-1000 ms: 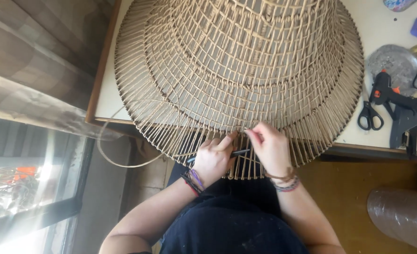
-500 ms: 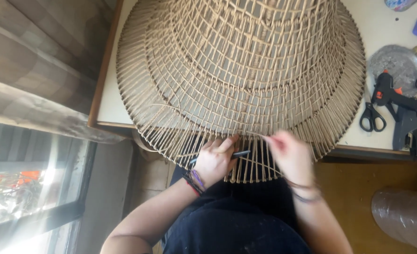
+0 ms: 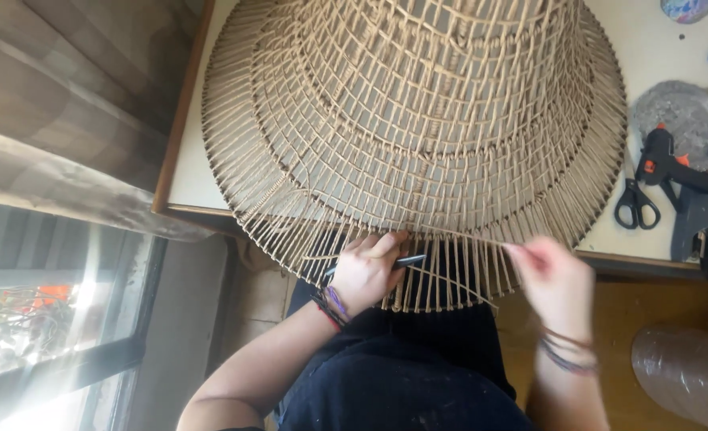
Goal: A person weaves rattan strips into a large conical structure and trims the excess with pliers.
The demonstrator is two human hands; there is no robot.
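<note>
A large woven wicker frame (image 3: 418,120), shaped like a wide bell with a flaring skirt of loose spokes, lies on the white bench (image 3: 190,172) and takes up nearly its whole width; its lower rim hangs past the bench's near edge, over the person's lap. The left hand (image 3: 366,271) sits at that overhanging rim, just below the near edge, with its fingers curled together around a thin dark tool (image 3: 402,260) that lies flat across the spokes, its tip pointing right. The right hand (image 3: 553,279) is a little to the right, also below the near edge, blurred; its thumb and forefinger look pinched on a single pale strand (image 3: 481,259) that runs out of the rim between the two hands, though the blur keeps this from being sure. A narrow gap of bare spokes separates the hands. Along the bench's left edge only a slim strip of surface shows beside the frame. Toward the right edge there is more room, yet it holds black-handled scissors (image 3: 637,203) and a black glue gun (image 3: 685,199), both close to the frame's rim and near the front edge. A clear plastic roll (image 3: 685,375) lies below the bench at the lower right.
</note>
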